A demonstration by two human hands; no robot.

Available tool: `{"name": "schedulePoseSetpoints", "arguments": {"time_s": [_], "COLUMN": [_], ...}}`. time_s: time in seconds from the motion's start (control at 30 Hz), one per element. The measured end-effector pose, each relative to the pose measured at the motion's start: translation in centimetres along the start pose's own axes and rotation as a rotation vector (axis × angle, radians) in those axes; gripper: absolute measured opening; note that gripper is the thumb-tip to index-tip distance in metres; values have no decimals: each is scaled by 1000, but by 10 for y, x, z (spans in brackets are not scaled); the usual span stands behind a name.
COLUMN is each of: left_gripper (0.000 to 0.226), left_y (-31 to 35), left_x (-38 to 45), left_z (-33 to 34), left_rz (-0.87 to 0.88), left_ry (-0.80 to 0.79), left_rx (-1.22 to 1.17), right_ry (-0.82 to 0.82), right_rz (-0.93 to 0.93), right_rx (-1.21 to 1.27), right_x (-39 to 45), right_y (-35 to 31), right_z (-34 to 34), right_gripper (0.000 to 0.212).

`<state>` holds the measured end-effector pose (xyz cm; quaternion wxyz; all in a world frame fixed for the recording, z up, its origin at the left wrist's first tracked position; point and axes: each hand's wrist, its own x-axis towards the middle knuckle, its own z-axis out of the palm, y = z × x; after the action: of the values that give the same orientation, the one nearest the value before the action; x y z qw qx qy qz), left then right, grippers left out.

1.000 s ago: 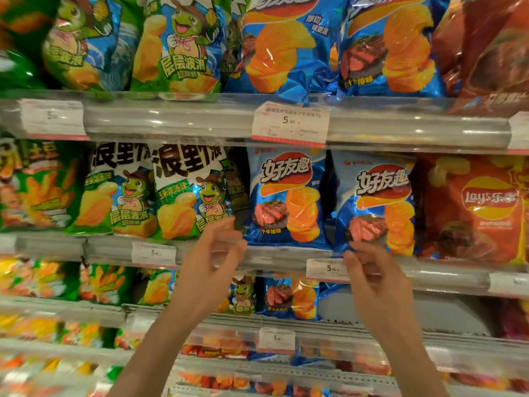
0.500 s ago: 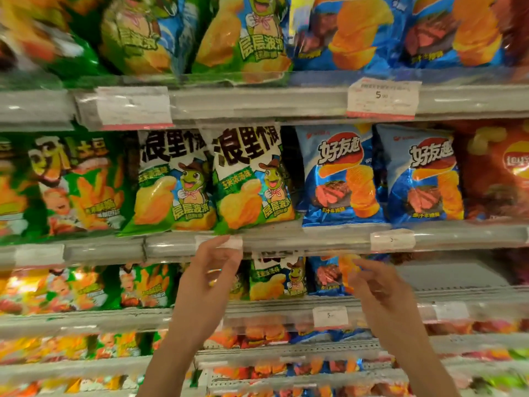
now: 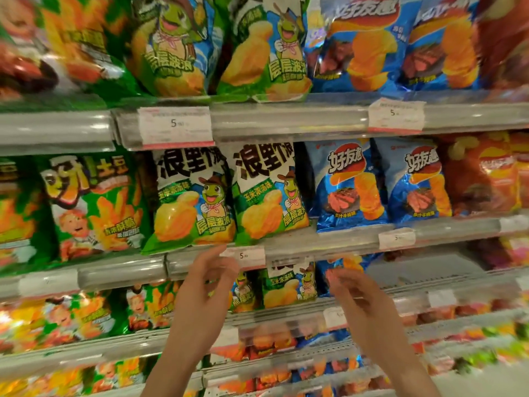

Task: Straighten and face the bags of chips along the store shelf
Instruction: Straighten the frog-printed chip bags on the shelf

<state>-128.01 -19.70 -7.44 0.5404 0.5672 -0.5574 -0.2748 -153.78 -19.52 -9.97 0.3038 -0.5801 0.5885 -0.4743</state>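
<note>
Hands raised before the shelf rail (image 3: pixel 315 245): left hand (image 3: pixel 206 285) and right hand (image 3: pixel 355 290), both blurred, fingers loosely spread, holding nothing. Green corn chip bags (image 3: pixel 269 193) and blue steak chip bags (image 3: pixel 347 184) stand upright above, facing outward.

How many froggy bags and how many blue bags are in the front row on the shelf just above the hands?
Frog bags: 2
Blue bags: 2
Total: 4
</note>
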Motion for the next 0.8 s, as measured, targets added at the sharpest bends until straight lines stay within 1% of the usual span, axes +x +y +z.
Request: {"name": "schedulePoseSetpoints", "arguments": {"time_s": [0.1, 0.23, 0.3, 0.37, 0.4, 0.43, 0.53, 0.6, 0.67, 0.73, 0.8], "left_gripper": [35, 51, 56, 61, 63, 64, 63, 65, 72, 74, 74], "left_y": [17, 41, 50, 54, 55, 55, 53, 52, 58, 68, 76], "left_x": [18, 60, 78, 93, 98, 102, 110, 114, 118, 123, 127], "left_z": [18, 47, 61, 71, 74, 77, 84, 84, 82, 80, 80], "left_rz": [46, 176, 202, 210, 213, 215, 208, 167, 130, 88, 40], "left_ry": [36, 96, 136, 190, 213, 229, 277, 305, 328, 304, 239], "left_rx": [16, 104, 163, 203, 206, 205, 192, 141, 56, -1, -5], "right_ry": [21, 11, 12, 9, -12, -46, -139, -131, -108, -90, -70], "right_rz": [-76, -235, -292, -293, -265, -225, -121, -127, -152, -171, -181], "right_rx": [-7, 9, -13, -26, -3, 53, 269, 339, 386, 408, 415], "right_x": [32, 89, 121, 148, 158, 165, 177, 178, 178, 178, 180], "right_y": [-16, -55, -74, -87, -92, -95, -103, -103, -100, -97, -95], "right_z": [0, 10, 22, 37, 43, 48, 52, 51, 49, 48, 47], "right_gripper": [13, 28, 38, 53, 59, 61, 50, 39, 30, 31, 34]}}
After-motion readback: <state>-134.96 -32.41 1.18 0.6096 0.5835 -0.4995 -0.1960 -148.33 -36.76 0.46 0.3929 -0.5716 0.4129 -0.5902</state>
